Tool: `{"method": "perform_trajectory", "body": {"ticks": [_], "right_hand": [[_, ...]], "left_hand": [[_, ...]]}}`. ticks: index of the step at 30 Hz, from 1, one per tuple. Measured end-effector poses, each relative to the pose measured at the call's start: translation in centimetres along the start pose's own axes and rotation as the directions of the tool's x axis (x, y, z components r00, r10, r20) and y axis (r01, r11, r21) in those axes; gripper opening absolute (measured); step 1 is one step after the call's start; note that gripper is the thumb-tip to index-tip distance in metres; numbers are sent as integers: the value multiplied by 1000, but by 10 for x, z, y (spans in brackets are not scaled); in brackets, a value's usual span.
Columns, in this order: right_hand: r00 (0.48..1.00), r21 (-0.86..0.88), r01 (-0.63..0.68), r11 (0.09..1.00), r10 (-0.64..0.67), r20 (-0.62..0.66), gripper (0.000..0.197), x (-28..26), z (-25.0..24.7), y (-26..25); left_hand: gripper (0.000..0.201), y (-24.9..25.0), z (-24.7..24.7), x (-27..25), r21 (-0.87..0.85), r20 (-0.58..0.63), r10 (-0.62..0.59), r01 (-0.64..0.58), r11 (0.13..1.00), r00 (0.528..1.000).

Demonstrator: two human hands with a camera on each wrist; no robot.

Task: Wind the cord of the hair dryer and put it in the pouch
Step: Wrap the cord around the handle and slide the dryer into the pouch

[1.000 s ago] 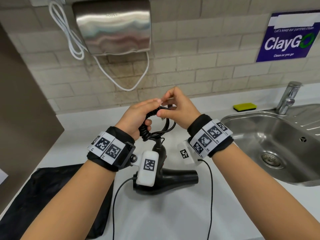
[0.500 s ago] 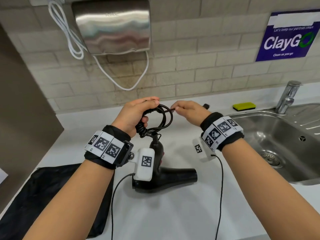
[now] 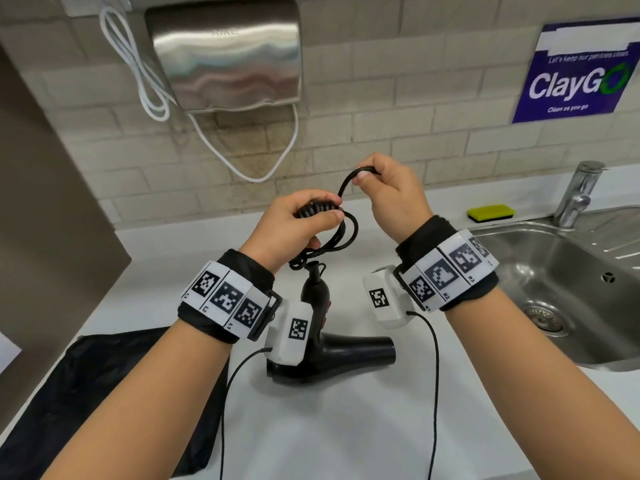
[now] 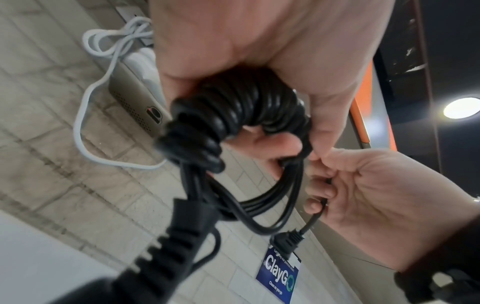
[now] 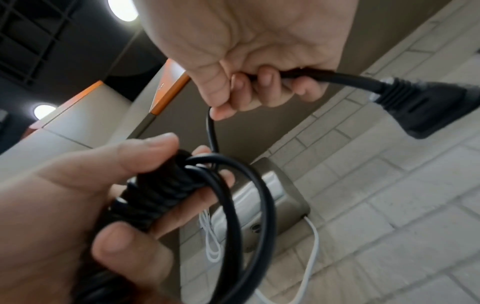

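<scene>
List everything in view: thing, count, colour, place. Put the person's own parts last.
hair dryer: 1, black, lying on the counter between the forearms
cord: 1, black, bundle gripped in the left hand, free end in the right
plug: 1, black, hanging past the right hand
pouch: 1, black, flat on the counter, lower left
counter: 1, white
hand dryer: 1, steel, on the wall
white cable: 1, looped beside the hand dryer
sponge: 1, yellow-green, behind the sink
sink: 1, steel, right
tap: 1, steel
sign: 1, blue, wall
left hand: grips the cord bundle
right hand: pinches the cord end
</scene>
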State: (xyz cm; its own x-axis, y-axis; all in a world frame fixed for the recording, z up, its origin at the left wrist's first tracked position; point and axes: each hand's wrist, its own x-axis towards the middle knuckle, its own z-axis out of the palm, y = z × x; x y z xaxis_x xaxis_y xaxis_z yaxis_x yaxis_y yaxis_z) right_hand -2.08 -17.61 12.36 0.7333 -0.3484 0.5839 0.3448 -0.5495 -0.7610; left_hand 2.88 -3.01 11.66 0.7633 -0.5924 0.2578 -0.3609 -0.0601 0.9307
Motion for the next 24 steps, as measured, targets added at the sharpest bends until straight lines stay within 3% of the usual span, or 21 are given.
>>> {"method": "perform_trajectory", "body": {"ticks": [5,8,11,14,17,19,22,24], "right_hand": [[996,104,-22,994,13,86,17,1,-2,20],[982,-166,26,986,6,190,18,-3,-7,40],[961,-429,11,903,108,254,16,-5,-11,56],[920,-471,-67,879,238,312,16,-12,-16,65],[930,-510,-76,857,245,273,19,-15,-20,64],[955,-470,-66,880,192,224,18,-13,-22,52],[955,-160,-127,979,164,247,26,-15,-25,24],[961,18,-110,994,102,258,30,-18,-23,6]], "left_hand": [[20,-6,-3,0,-42,-88,-89,85,995,992],[13,-5,-8,1,-109,-82,-172,163,981,982],[9,-5,-10,6,-160,-90,-249,233,959,964],[8,-7,-13,9,-214,-134,-285,253,943,949],[7,-10,-14,11,-232,-160,-306,266,936,939],[5,-10,-14,12,-246,-179,-318,271,931,931],[2,-10,-15,13,-257,-212,-322,265,929,923],[6,-11,-16,14,-225,-222,-306,257,940,926]]}}
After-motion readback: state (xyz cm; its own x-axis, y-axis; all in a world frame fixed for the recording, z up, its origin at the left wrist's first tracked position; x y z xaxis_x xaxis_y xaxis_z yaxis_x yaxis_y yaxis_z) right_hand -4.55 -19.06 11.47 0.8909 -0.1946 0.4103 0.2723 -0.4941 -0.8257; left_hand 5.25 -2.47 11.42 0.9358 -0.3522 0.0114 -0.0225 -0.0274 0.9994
